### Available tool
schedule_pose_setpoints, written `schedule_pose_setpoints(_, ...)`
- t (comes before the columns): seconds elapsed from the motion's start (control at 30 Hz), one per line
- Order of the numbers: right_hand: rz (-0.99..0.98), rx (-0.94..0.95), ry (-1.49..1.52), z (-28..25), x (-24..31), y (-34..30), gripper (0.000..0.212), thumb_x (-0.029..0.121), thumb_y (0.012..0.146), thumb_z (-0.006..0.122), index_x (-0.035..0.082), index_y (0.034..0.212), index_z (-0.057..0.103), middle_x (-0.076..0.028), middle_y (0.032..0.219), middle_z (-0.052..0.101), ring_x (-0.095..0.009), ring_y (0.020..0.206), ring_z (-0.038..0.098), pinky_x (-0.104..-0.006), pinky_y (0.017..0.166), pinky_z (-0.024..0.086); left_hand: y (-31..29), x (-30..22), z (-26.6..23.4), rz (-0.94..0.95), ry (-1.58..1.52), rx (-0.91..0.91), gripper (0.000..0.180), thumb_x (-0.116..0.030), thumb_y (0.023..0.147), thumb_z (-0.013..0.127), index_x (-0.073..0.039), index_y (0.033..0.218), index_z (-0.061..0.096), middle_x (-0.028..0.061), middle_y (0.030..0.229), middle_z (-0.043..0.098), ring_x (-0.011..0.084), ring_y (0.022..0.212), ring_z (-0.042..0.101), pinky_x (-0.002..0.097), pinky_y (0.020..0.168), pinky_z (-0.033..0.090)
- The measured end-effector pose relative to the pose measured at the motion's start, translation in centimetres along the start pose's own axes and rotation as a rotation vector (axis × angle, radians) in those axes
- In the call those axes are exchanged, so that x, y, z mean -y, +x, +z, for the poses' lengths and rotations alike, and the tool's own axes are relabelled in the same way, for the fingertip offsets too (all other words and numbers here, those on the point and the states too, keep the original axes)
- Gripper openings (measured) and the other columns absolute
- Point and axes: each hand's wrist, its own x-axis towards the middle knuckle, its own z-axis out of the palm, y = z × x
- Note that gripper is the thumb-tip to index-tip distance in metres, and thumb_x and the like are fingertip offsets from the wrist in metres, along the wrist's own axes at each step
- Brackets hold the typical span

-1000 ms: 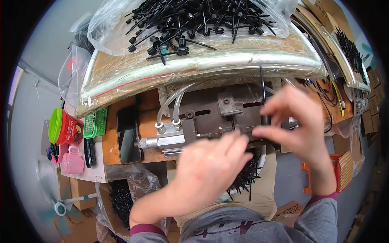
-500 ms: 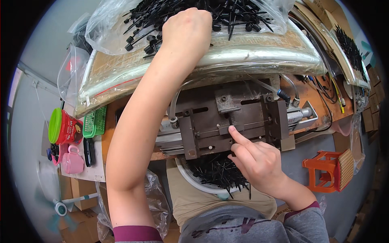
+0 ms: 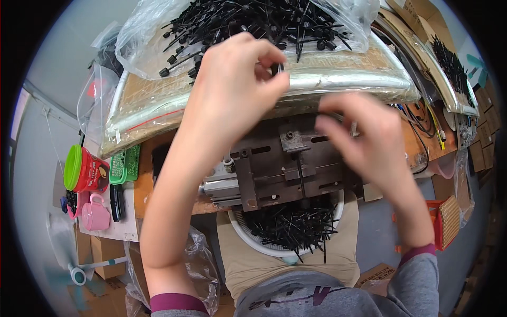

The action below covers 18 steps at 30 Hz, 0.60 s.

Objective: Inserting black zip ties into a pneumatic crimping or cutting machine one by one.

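Note:
My left hand point(image 3: 237, 79) is raised at the near edge of the tray, thumb and fingers closed on a small black plastic part point(image 3: 277, 68); the fingers hide most of it. My right hand point(image 3: 367, 132), smeared by motion, hovers over the right side of the dark metal fixture point(image 3: 274, 182) with thumb and forefinger apart. A thin black plastic stem point(image 3: 301, 177) lies across the small block in the fixture's middle. Beyond my left hand spreads a heap of black stemmed parts point(image 3: 211, 26) on clear plastic. More such parts fill a white basket point(image 3: 237, 227) on my lap.
The cardboard-lined tray point(image 3: 348, 66) has a plastic-wrapped rim. A metal cylinder point(image 3: 222, 189) with air tubing flanks the fixture on the left. Further left are a red tub point(image 3: 92, 171), a green basket point(image 3: 127, 164) and a pink cup point(image 3: 95, 214). An orange stool point(image 3: 446, 224) stands at right.
My left hand has drawn back from the heap toward me with a black part. My right hand has lifted off the fixture's middle block and moved up and right, its fingers spreading.

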Motion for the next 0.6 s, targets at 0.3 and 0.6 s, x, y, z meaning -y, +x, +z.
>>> schedule_pose_setpoints(0.3, -0.361, 0.029, -0.654, 5.4, -10.2, 13.3, 0.025, 0.0, 0.08, 0.063, 0.005, 0.104, 0.063, -0.009, 0.107, 0.059, -0.028, 0.095, 0.066, -0.0373, 0.078, 0.057, -11.3, -6.6, 0.5, -0.023, -0.213, 0.079, 0.027, -0.003, 0.074, 0.084, -0.002, 0.1, 0.074, 0.0156, 0.126, 0.065, 0.0206, 0.093, 0.071, 0.0303, 0.075, 0.06)
schedule_pose_setpoints(0.6, -0.349, 0.263, -0.44, 4.3, -7.1, 11.9, 0.016, 0.002, 0.08, 0.065, 0.002, 0.096, 0.066, -0.012, 0.098, 0.068, -0.031, 0.093, 0.071, -0.0407, 0.077, 0.059, -15.5, -5.7, 3.6, -0.026, -0.097, 0.134, 0.027, -0.005, 0.073, 0.083, 0.0, 0.097, 0.07, 0.0191, 0.134, 0.063, 0.0235, 0.09, 0.072, 0.0317, 0.076, 0.059)
